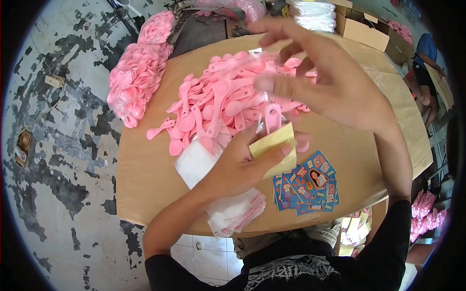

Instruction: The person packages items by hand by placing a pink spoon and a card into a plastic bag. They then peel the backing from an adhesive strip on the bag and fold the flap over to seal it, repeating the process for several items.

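While holding a yellow card (278,137) and a pink spoon (273,119) together in the left hand (242,162), seems to be at the step of packing spoon and card in clear film (261,122). Pinches the card between thumb and fingers, with the spoon's holed handle just beyond its top edge. Holds the right hand (335,87) raised above, blurred, with fingers spread wide; cannot tell whether any film hangs at the fingertips. Probably calls for a steady left pinch and a careful approach of the right fingers to the film. Just beyond, a heap of loose pink spoons (223,92), partly masked by the right hand. Below the left forearm, red-edged plastic bags (240,213); on its far side, whitish bags (191,163), both awkward to reach past that arm. To the right, overlapping blue illustrated cards (307,186), clear of both hands. Beneath everything, a brown-covered table (352,182). Beyond its left edge, bulging sacks of pink spoons (136,82); at the far side, stacked white packets (312,16) and a cardboard box (361,31). Well apart at far right, another person (426,60).
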The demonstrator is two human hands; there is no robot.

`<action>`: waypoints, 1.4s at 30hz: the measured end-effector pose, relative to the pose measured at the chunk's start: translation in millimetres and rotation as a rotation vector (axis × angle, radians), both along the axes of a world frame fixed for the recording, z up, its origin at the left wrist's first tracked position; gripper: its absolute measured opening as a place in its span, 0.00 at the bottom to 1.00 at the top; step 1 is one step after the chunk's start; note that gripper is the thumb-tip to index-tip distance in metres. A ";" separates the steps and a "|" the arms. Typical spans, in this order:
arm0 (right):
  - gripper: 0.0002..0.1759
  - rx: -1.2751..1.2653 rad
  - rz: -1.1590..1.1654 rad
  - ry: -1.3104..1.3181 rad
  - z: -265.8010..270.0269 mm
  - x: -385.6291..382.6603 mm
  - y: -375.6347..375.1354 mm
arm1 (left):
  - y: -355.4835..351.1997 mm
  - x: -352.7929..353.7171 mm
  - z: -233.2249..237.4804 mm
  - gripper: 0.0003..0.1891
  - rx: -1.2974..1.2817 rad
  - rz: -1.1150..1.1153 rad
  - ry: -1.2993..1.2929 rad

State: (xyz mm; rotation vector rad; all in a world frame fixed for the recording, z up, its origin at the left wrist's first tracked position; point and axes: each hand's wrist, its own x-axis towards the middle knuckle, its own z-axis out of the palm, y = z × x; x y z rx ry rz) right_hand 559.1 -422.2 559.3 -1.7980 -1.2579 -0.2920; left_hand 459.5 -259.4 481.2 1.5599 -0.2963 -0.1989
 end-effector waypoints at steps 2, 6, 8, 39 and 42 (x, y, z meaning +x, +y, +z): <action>0.10 -0.112 0.156 0.252 3.6 8.0 -6.6 | 2.1 2.6 0.2 0.23 0.019 -0.130 -0.071; 0.10 -0.259 0.103 0.351 4.3 11.2 -8.6 | -1.4 5.9 12.1 0.20 -0.190 0.059 -0.010; 0.12 -0.258 0.143 0.234 -0.1 12.3 -7.6 | 7.6 10.6 14.7 0.19 -0.314 0.105 -0.076; 0.07 0.099 -0.032 -0.050 -4.0 5.8 1.3 | 10.9 7.9 20.5 0.16 -0.136 0.297 -0.344; 0.07 0.134 -0.085 -0.031 0.6 7.6 -10.6 | 15.6 7.1 20.6 0.17 -0.005 0.270 -0.493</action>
